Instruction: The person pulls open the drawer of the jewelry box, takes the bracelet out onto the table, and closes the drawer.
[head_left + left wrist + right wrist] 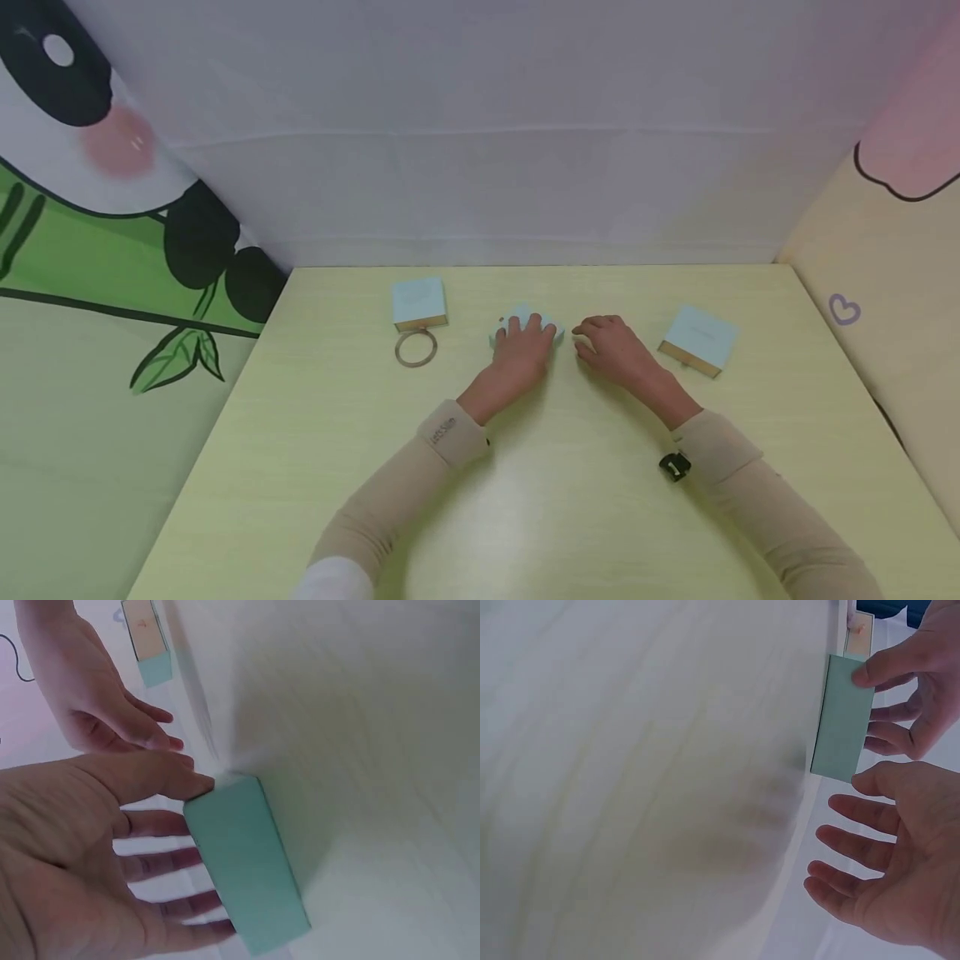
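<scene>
A light-blue box (pixel 522 309) lies at the middle of the table's far part, partly hidden under my left hand (pixel 523 350). That hand holds it from above, fingers spread over its top and thumb at its right end. In the left wrist view, the box's plain side face (pixel 247 862) shows below the thumb. Just right of the box, my right hand (pixel 615 346) hovers low with relaxed, slightly bent fingers and nothing in them. Its thumb tip overlaps the box's corner in the right wrist view, while the head view shows a small gap.
Another light-blue box (pixel 418 298) with a tan front sits at the far left, a ring-shaped band (pixel 398 354) right in front of it. To the right lies a similar box (pixel 701 333), turned at an angle. A fabric backdrop (pixel 480 192) rises behind the table (pixel 570 517).
</scene>
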`<state>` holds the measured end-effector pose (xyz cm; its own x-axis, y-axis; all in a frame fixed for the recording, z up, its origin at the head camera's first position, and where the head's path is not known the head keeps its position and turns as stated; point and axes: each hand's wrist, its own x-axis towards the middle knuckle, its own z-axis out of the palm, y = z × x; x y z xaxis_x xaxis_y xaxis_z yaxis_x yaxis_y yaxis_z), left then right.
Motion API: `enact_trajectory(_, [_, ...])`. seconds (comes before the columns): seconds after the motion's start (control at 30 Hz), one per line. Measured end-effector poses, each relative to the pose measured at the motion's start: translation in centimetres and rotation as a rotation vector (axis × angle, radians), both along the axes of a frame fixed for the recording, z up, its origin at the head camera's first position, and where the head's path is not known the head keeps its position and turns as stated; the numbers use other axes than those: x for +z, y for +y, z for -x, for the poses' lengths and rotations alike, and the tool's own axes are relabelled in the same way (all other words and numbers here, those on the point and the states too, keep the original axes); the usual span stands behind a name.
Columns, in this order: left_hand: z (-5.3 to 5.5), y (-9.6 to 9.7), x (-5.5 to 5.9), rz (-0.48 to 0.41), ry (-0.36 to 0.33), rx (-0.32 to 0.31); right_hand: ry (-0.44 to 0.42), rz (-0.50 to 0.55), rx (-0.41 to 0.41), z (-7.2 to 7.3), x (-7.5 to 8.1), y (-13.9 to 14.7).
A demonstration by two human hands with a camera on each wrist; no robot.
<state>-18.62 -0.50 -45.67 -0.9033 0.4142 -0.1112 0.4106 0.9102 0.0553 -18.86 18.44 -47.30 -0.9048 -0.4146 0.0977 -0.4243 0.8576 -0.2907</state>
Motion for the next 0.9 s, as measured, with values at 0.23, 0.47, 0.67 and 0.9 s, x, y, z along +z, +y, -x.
enact_trajectory(0.23, [1.7,-1.4,-0.8,-0.08,0.027,-0.155,0.039,-0.023,0.006,0.3,0.0,0.4])
enact_trajectory(0.47, [3.6,-2.6,-0.8,-0.106,-0.024,-0.298,0.061,-0.029,0.02,0.7,0.0,0.9])
enact_trajectory(0.67, [4.5,-3.4,-0.7,-0.102,-0.077,-0.365,0.053,-0.036,0.028,1.1,0.0,0.9])
enact_trajectory(0.9, [5.3,-4.7,-0.8,-0.036,-0.051,-0.49,0.022,-0.022,0.024,1.5,0.2,0.8])
